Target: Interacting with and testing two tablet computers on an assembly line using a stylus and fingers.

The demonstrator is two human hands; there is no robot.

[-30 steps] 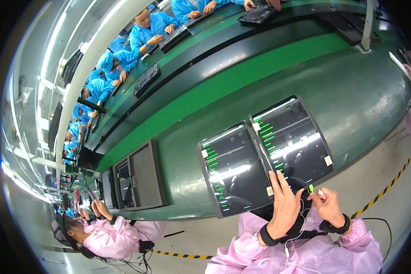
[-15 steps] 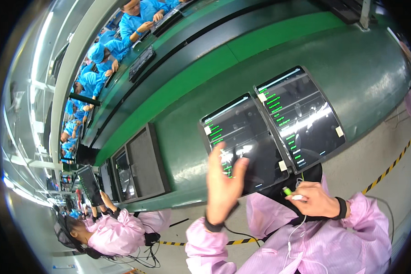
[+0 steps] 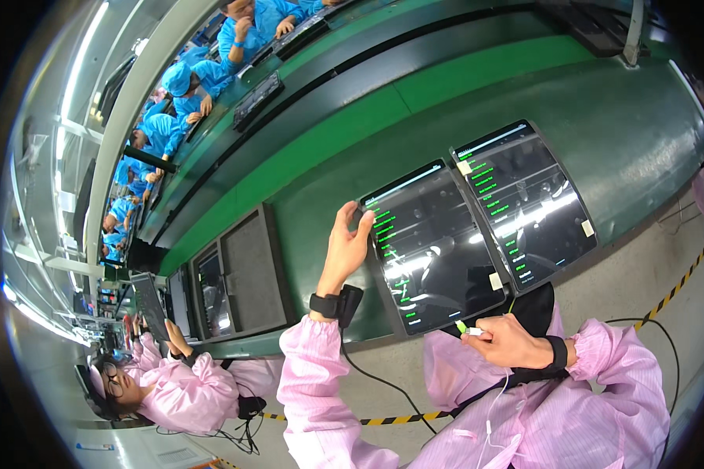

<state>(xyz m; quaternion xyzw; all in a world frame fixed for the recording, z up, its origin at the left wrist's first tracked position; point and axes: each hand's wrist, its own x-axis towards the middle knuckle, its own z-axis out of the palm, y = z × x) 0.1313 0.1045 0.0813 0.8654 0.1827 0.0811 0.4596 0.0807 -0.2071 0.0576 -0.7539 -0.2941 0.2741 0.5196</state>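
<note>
Hidden or unclear: the tip of the small white and green tool (image 3: pixel 468 329) is too small to make out; the lower corner of the near tablet (image 3: pixel 434 246) lies behind the right hand (image 3: pixel 511 341); the far edge of the scene bends and blurs toward the rim.
Surface: a green work table (image 3: pixel 626 141) with a dark belt (image 3: pixel 414 59) running along it, and a grey tray (image 3: pixel 246 270) to the left.
Room: a long factory line; workers in blue coats (image 3: pixel 188 82) sit on the far side, a person in a pink coat (image 3: pixel 184 391) sits to the left, yellow and black tape (image 3: pixel 692 270) marks the floor.
Near tablet: dark glossy screen with green lines of text, lying flat on the table, just beside a second tablet (image 3: pixel 524 203) of the same kind.
Left hand (image 3: pixel 346 248): fingers curled around the top left corner of the near tablet, grasping it.
Right hand: fingers clenched on the small tool, close to the lower edge of the near tablet.
</note>
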